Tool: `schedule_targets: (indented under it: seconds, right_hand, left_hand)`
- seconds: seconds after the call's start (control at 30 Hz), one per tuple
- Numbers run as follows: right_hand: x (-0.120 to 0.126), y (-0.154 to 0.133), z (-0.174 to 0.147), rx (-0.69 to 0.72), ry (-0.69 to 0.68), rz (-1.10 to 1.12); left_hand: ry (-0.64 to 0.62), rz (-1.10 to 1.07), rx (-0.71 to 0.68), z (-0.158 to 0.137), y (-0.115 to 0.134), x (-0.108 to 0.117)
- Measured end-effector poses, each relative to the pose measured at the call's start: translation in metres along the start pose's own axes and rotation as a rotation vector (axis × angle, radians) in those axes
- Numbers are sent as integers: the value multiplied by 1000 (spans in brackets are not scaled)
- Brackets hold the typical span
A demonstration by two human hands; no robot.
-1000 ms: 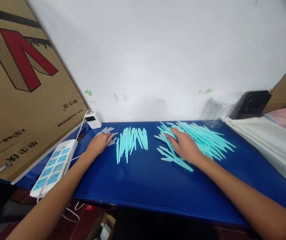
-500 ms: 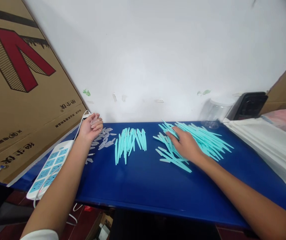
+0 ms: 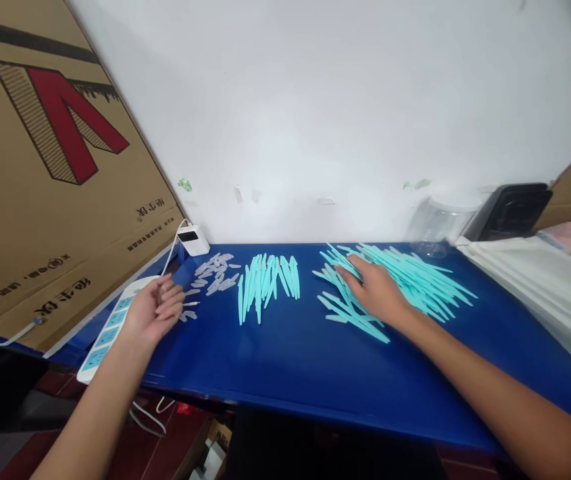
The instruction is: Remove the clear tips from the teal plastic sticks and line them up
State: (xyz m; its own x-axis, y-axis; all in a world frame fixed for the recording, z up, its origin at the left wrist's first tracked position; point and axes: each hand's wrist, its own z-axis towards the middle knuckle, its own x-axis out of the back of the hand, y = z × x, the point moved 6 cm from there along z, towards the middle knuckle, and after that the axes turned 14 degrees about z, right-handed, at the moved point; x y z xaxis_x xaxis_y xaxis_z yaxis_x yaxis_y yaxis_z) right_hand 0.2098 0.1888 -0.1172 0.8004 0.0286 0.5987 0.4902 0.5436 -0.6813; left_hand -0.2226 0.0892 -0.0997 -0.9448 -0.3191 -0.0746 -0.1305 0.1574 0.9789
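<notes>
From the turquoise stick row (image 3: 260, 280), long axes pointing away from me: leftward, translucent slips (image 3: 214, 287), nearer my curled left hand (image 3: 152, 310); rightward, my right hand (image 3: 376, 291) on the turquoise stick heap (image 3: 428, 280). Whether either grips, I cannot tell.

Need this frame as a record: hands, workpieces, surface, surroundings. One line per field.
left_hand: left hand palm up, fingers curled, contents unclear
right_hand: right hand at left side of large turquoise stick pile, grip hidden
middle: smaller turquoise stick group
left_of_middle: scattered translucent pieces
surface: blue tabletop
left_edge: power strip, cardboard box
back_right: clear jar
</notes>
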Motion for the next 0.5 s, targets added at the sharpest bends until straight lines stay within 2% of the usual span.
schedule_targets:
  seconds: [0.1,0.17,0.3,0.4,0.5]
  right_hand:
    - [-1,-3,-1,22,-16,14]
    - [-1,-5,-1,43,-13,15]
    - [-1,-7,-1,45,-26,26]
    - [0,-9,-1,56,-28,32]
    - [0,-11,-1,72,-25,44]
  left_hand:
    - [241,660,-223,-31,-6,16]
    - [299,967,-320,-46,-12,26]
    - [200,1645,-467,-51,-26,37]
    - [108,1877,-428,-40,-33,39]
    - [58,1944,-367,-26,-32,36]
